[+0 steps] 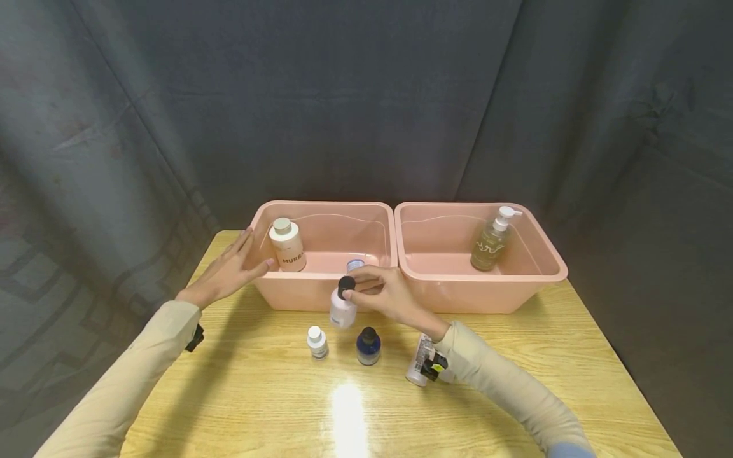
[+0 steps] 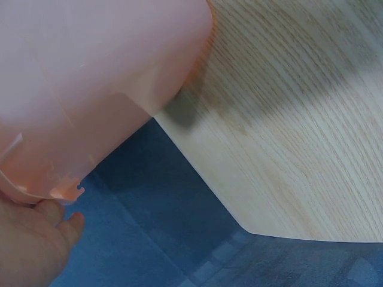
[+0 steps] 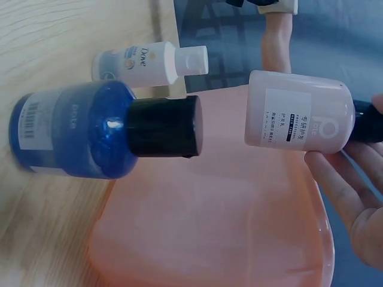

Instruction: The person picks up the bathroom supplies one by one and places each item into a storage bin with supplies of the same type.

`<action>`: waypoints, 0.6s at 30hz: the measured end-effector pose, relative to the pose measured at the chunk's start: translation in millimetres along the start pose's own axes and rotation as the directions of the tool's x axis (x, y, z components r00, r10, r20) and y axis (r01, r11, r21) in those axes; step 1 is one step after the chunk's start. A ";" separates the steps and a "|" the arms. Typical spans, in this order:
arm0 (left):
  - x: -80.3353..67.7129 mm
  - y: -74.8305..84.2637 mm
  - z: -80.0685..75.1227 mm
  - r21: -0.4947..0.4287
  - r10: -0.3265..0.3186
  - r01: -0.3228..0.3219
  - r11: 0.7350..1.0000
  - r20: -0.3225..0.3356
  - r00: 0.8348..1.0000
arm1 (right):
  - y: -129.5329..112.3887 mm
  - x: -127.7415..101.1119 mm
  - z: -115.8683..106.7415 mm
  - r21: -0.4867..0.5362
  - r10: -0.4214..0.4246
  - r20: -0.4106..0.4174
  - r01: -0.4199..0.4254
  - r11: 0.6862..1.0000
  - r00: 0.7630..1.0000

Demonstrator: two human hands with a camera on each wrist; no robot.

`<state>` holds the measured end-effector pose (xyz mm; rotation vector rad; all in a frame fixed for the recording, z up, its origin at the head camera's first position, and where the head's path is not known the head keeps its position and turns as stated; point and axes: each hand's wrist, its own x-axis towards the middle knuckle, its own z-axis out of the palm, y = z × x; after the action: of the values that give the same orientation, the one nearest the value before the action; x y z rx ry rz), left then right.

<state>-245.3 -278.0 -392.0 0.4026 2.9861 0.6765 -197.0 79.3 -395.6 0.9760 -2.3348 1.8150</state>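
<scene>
My right hand (image 1: 385, 292) pinches the black cap of a pale pink bottle (image 1: 342, 312), which hangs upright just in front of the left pink bin (image 1: 323, 294). In the right wrist view the bottle's label (image 3: 290, 116) carries printed text. My left hand (image 1: 229, 270) rests at that bin's left rim, fingers extended and thumb over the edge. On the table below the held bottle stand a small white Dove bottle (image 1: 317, 343) and a blue bottle (image 1: 368, 350) with a black cap.
The left bin holds a white bottle (image 1: 288, 247) and a blue-topped item (image 1: 355, 263), partly hidden by my right hand. A pump bottle (image 1: 490, 247) stands in the right bin (image 1: 481, 296). Another bottle (image 1: 419, 366) lies under my right wrist. Dark curtains (image 1: 321, 102) hang behind.
</scene>
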 end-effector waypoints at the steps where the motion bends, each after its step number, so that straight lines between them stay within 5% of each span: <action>1: 0.1 -0.1 0.2 -0.003 0.000 0.000 1.000 -0.001 1.000 | -2.9 0.4 -0.4 -0.001 0.001 -0.001 -0.001 1.000 1.000; 9: 0.7 -0.5 0.6 -0.009 0.004 -0.004 1.000 -0.005 1.000 | -35.7 1.4 -5.9 0.055 0.005 -0.011 -0.004 0.998 1.000; 18: 1.0 -1.1 0.5 -0.005 0.003 -0.003 1.000 -0.004 1.000 | -8.2 8.9 -9.5 0.039 0.003 -0.045 -0.002 0.999 0.999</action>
<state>-246.4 -278.5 -392.9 0.4055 2.9872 0.6854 -203.4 82.6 -382.0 0.9264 -2.2842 1.8700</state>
